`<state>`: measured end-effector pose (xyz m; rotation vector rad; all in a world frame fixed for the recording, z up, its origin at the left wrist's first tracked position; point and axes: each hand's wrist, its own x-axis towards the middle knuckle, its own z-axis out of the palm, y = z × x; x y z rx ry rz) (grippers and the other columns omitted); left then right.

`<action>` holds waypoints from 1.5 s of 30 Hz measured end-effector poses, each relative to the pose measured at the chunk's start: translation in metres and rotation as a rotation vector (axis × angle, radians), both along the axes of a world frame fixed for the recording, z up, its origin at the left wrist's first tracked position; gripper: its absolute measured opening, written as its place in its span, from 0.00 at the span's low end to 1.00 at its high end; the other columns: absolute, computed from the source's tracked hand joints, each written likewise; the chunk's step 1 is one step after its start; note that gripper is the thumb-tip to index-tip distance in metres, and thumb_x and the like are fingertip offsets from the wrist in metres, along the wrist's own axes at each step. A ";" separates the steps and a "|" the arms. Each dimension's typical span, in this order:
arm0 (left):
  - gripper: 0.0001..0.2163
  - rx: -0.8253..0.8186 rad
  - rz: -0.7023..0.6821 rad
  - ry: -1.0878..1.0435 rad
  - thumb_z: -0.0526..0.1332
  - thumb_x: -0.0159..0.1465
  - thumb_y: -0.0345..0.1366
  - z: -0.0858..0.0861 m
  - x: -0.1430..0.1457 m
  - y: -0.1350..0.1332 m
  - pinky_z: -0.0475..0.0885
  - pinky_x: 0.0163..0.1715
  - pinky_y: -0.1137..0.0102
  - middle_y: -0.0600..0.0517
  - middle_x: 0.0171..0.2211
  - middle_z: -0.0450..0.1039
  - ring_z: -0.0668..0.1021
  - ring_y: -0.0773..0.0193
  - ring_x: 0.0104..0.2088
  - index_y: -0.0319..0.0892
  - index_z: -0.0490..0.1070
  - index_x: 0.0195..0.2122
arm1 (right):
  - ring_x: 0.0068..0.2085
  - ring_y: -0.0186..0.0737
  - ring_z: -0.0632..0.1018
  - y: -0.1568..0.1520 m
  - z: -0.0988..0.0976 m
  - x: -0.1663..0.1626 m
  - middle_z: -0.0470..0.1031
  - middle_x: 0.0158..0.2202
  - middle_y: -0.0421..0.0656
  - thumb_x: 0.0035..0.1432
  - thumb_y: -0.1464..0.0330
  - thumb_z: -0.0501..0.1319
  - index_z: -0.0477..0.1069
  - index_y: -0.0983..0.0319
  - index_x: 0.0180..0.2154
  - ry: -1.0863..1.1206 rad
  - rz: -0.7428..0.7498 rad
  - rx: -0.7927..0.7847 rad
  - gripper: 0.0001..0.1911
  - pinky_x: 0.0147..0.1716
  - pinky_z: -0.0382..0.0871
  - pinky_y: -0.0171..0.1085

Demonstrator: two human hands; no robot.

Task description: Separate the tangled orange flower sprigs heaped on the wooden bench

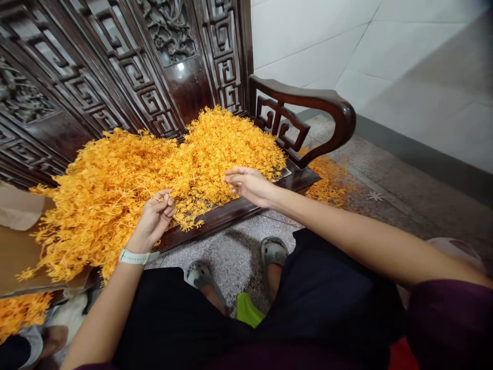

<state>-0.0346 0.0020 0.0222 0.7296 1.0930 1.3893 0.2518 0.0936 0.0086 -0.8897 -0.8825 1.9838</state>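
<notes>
A large heap of orange artificial flower sprigs (115, 174), with thin stems and frilly tips, covers the seat of a dark carved wooden bench (219, 221). My left hand (157, 215), a pale watch band at its wrist, is closed in a pinch at the heap's front edge. A thin orange stem shows at its fingertips; the rest of that sprig blends into the pile. Over the right part of the heap is my right hand (248, 186), its fingers stretched out and slightly bent. I see nothing held in it.
The bench's curved armrest (308, 97) rises at the right. More orange sprigs (329, 177) lie on the floor beyond it. A cardboard box (19, 246) stands at the left, near another person's leg (54, 341). Something bright green (246, 310) is between my feet.
</notes>
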 end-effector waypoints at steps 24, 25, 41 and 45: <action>0.10 0.037 0.019 -0.144 0.55 0.70 0.22 0.000 0.016 0.001 0.68 0.27 0.76 0.55 0.26 0.66 0.69 0.71 0.24 0.39 0.74 0.41 | 0.36 0.40 0.75 -0.014 -0.065 -0.012 0.79 0.37 0.47 0.61 0.69 0.64 0.76 0.65 0.39 -0.754 1.189 0.917 0.07 0.39 0.66 0.41; 0.10 0.034 0.023 -0.144 0.55 0.70 0.22 0.001 0.016 0.001 0.68 0.26 0.76 0.55 0.26 0.66 0.69 0.71 0.24 0.39 0.74 0.41 | 0.39 0.42 0.75 -0.015 -0.069 -0.015 0.79 0.40 0.49 0.61 0.69 0.63 0.76 0.66 0.41 -0.785 1.155 0.965 0.08 0.41 0.67 0.42; 0.06 0.018 -0.003 -0.155 0.60 0.70 0.24 0.004 0.034 -0.012 0.72 0.30 0.77 0.55 0.28 0.67 0.72 0.71 0.26 0.41 0.72 0.43 | 0.48 0.44 0.74 -0.035 -0.034 -0.038 0.73 0.48 0.47 0.69 0.51 0.57 0.71 0.60 0.51 -0.305 0.432 0.624 0.21 0.43 0.71 0.41; 0.04 0.013 -0.084 -0.186 0.62 0.71 0.26 0.004 0.055 -0.015 0.73 0.30 0.76 0.56 0.27 0.66 0.73 0.70 0.26 0.41 0.72 0.42 | 0.54 0.45 0.72 -0.046 -0.015 -0.049 0.71 0.56 0.46 0.64 0.48 0.64 0.68 0.58 0.56 -0.194 0.402 0.589 0.27 0.48 0.71 0.41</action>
